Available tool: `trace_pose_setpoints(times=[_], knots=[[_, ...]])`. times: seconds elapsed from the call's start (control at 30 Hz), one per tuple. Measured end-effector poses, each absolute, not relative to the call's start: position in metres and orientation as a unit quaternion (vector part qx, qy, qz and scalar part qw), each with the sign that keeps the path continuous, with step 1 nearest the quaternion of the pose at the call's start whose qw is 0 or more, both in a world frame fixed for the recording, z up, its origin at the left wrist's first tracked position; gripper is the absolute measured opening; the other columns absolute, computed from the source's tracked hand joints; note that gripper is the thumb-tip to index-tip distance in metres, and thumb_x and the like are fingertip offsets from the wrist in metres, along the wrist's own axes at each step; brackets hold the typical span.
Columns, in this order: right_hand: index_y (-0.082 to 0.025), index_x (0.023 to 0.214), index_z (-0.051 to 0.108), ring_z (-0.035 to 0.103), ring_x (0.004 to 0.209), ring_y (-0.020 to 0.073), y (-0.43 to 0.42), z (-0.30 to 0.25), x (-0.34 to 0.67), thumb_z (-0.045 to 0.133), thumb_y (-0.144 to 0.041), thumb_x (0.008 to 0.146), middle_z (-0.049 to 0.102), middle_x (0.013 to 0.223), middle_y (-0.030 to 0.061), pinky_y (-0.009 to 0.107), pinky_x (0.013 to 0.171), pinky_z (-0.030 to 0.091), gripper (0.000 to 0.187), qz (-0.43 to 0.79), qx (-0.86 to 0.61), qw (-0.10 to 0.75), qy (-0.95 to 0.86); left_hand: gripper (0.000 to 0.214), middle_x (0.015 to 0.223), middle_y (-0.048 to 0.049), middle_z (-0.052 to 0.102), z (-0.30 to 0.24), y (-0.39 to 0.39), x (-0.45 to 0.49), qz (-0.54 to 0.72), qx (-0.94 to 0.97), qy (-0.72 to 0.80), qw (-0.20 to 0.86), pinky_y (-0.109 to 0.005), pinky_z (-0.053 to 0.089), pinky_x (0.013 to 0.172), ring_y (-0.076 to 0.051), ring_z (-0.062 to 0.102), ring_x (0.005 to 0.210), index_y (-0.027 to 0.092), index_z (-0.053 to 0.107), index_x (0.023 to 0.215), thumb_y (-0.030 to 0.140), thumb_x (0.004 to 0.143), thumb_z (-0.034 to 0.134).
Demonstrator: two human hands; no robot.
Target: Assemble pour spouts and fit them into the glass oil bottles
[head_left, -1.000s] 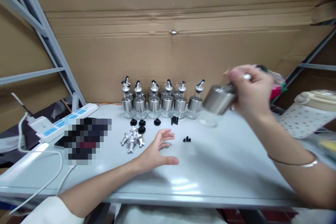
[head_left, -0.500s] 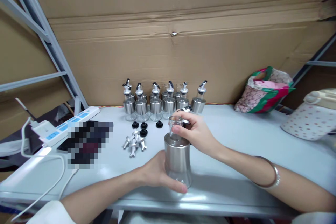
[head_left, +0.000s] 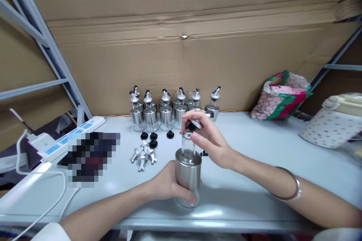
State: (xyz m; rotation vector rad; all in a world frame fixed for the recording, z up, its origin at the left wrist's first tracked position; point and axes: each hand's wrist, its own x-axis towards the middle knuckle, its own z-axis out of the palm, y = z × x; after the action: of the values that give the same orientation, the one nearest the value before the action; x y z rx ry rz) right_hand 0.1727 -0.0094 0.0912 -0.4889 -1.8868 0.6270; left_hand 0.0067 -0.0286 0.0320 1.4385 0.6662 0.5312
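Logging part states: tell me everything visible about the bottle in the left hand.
The bottle has a clear neck and base, apparently glass, and a shiny metal-looking sleeve around its body. It is roughly upright near the front edge of the table, its lower part gripped by the left hand. The right hand holds a tilted pourer at the mouth, apparently not seated. Thumb contact with the neck is unclear.

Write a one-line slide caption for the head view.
The left hand holds a metal-sleeved bottle while the right hand holds a tilted pourer near the bottle's glass neck.
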Motion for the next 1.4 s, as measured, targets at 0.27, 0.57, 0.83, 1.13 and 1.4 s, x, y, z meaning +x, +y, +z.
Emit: trace_pose_setpoints(times=[0.27,0.57,0.83,1.13,1.4], knots=[[-0.025,0.104,0.046,0.054,0.082,0.0175,-0.012,0.095,0.171,0.059,-0.017,0.082,0.059,0.086,0.0024,0.033,0.071,0.048,0.027,0.111,-0.18,0.456,-0.865,0.037,0.073,-0.0007,0.058,0.037,-0.03,0.008,0.228,0.644,0.295,0.668,-0.025,0.039,0.064,-0.014,0.051,0.07,0.013,0.061,0.076,0.022,0.046,0.08],[-0.023,0.081,0.051,0.052,0.064,0.0126,-0.014,0.093,0.165,0.06,-0.014,0.08,0.056,0.068,-0.0027,0.026,0.058,0.045,0.013,0.088,-0.179,0.508,-0.838,0.041,0.072,-0.0001,0.057,0.028,-0.028,0.007,0.216,0.665,0.292,0.652,-0.023,0.036,0.059,-0.011,0.047,0.066,0.013,0.063,0.081,0.024,0.047,0.082],[-0.021,0.079,0.055,0.054,0.056,0.0097,-0.014,0.092,0.165,0.061,-0.017,0.079,0.061,0.067,-0.0028,0.023,0.054,0.046,0.008,0.1,-0.205,0.507,-0.831,0.043,0.07,0.001,0.054,0.028,-0.028,0.008,0.224,0.666,0.281,0.653,-0.021,0.033,0.054,-0.009,0.045,0.063,0.013,0.061,0.081,0.025,0.046,0.084],[-0.025,0.1,0.045,0.062,0.072,0.0154,-0.02,0.08,0.162,0.058,-0.012,0.078,0.06,0.076,-0.001,0.03,0.066,0.053,0.03,0.101,-0.208,0.54,-0.81,0.043,0.073,-0.0012,0.057,0.025,-0.028,0.007,0.225,0.667,0.293,0.648,-0.023,0.038,0.059,-0.013,0.048,0.067,0.013,0.064,0.08,0.027,0.045,0.085],[-0.028,0.13,0.037,0.056,0.105,0.0248,-0.021,0.062,0.162,0.061,-0.016,0.074,0.052,0.112,0.0093,0.039,0.074,0.055,0.062,0.137,-0.119,0.548,-0.817,0.044,0.092,-0.0023,0.061,0.031,-0.027,0.007,0.224,0.696,0.258,0.631,-0.036,0.045,0.088,-0.022,0.054,0.094,0.014,0.065,0.092,0.017,0.051,0.079]])
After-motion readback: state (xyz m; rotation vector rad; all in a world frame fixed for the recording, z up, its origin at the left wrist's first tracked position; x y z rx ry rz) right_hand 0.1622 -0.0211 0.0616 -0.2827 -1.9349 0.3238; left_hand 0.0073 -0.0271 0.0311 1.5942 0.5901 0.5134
